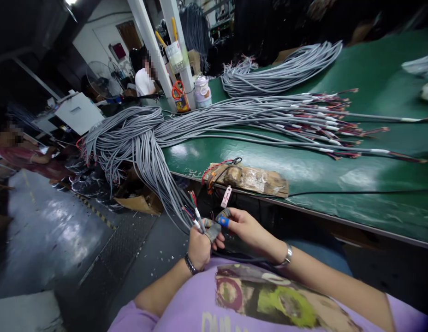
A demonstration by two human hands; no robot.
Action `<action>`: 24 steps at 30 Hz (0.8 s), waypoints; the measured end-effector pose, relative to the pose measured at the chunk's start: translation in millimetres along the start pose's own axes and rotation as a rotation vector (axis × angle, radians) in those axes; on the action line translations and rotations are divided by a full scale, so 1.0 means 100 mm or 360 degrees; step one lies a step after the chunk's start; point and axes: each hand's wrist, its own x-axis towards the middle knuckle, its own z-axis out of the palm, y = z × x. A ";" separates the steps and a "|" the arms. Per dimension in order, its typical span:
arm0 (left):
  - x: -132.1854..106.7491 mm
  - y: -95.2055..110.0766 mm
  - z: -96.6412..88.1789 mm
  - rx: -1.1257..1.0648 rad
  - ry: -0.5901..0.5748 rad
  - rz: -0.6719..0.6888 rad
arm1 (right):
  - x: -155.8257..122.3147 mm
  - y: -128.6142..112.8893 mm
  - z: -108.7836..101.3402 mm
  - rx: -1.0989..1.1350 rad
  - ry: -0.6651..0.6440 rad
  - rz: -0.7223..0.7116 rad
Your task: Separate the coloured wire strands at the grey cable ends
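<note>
Close to my body, my left hand (202, 240) is closed around a few grey cables (199, 216) whose stripped ends fan out in coloured wires. Grey wraps cover some of its fingers. My right hand (240, 226) meets it, thumb and forefinger pinched together; blue tape is on one digit and a grey wrap on another. What lies in that pinch is too small to make out. From the bench a thick bundle of grey cables (150, 152) hangs down toward my left hand. More cables (234, 117) stretch along the bench, with white sleeves and bare wires at their right ends.
On the edge of the green bench (338, 180) lies a wooden board (258, 180) with wires and a hanging tag (226, 197). Behind are a coiled cable bundle (283, 71), a lilac container (202, 92) and a white post. A cardboard box (139, 203) stands below left. Two people are further back.
</note>
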 end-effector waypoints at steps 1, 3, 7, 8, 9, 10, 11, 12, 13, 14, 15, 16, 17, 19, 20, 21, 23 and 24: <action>0.01 0.01 0.01 -0.0030 0.0015 0.0000 | 0.00 0.02 -0.01 -0.0008 0.0062 0.0005; 0.02 0.02 0.02 -0.0088 0.0034 -0.0005 | 0.01 0.07 -0.03 -0.0029 0.0142 0.0009; 0.04 0.04 0.02 -0.0101 0.0017 -0.0017 | 0.03 0.11 -0.07 -0.0045 0.0174 -0.0028; 0.04 0.04 0.02 -0.0076 -0.0004 -0.0023 | 0.04 0.11 -0.08 -0.0049 0.0174 -0.0042; 0.04 0.03 0.01 -0.0046 -0.0036 -0.0034 | 0.04 0.10 -0.08 -0.0049 0.0159 -0.0055; 0.04 0.03 0.00 -0.0014 -0.0075 -0.0051 | 0.05 0.09 -0.09 -0.0044 0.0118 -0.0059; 0.03 0.02 0.00 0.0015 -0.0115 -0.0074 | 0.05 0.08 -0.10 -0.0034 0.0055 -0.0053; 0.03 0.02 -0.01 0.0040 -0.0150 -0.0097 | 0.06 0.07 -0.10 -0.0028 -0.0013 -0.0042; 0.03 0.01 -0.01 0.0060 -0.0175 -0.0120 | 0.06 0.07 -0.11 -0.0027 -0.0071 -0.0029; 0.03 0.01 -0.02 0.0079 -0.0194 -0.0139 | 0.06 0.07 -0.11 -0.0033 -0.0103 -0.0017; 0.03 0.01 -0.02 0.0092 -0.0203 -0.0149 | 0.06 0.08 -0.11 -0.0043 -0.0104 -0.0012; 0.03 0.01 -0.02 0.0098 -0.0203 -0.0147 | 0.06 0.09 -0.11 -0.0052 -0.0077 -0.0016; 0.03 0.00 -0.01 0.0096 -0.0198 -0.0139 | 0.06 0.10 -0.11 -0.0054 -0.0036 -0.0030; 0.03 0.00 0.00 0.0074 -0.0172 -0.0113 | 0.06 0.12 -0.11 -0.0050 0.0040 -0.0046; 0.03 0.00 0.00 0.0061 -0.0150 -0.0101 | 0.05 0.12 -0.10 -0.0058 0.0075 -0.0049; 0.03 0.00 0.00 0.0051 -0.0128 -0.0092 | 0.05 0.12 -0.10 -0.0073 0.0103 -0.0048; 0.04 0.00 0.01 0.0039 -0.0093 -0.0075 | 0.03 0.09 -0.09 -0.0101 0.0104 -0.0021; 0.04 0.00 0.01 0.0035 -0.0081 -0.0066 | 0.02 0.07 -0.09 -0.0108 0.0084 -0.0006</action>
